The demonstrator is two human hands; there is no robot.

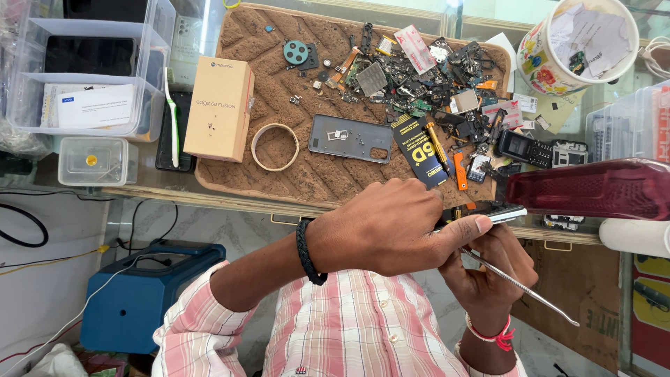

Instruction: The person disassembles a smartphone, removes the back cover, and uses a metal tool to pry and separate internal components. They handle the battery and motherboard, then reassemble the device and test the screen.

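Observation:
My left hand [391, 227], with a black braided band on its wrist, is closed over a phone [504, 213]. Only the phone's silver edge shows past my thumb. My right hand [488, 276], with a red thread at its wrist, lies just under the left one. It grips a thin metal pry tool [527, 292], whose long end points down to the right. Both hands hover in front of the table's near edge, over my pink checked shirt. Most of the phone is hidden by my left hand.
A brown mat [279, 84] on the glass table carries a tan cardboard box [218, 108], a tape ring [275, 147], a grey phone back cover [350, 138] and a heap of phone parts [433, 80]. A keypad phone [525, 148], floral cup [551, 63], clear plastic bins [84, 77] and a maroon casing [593, 190] surround it.

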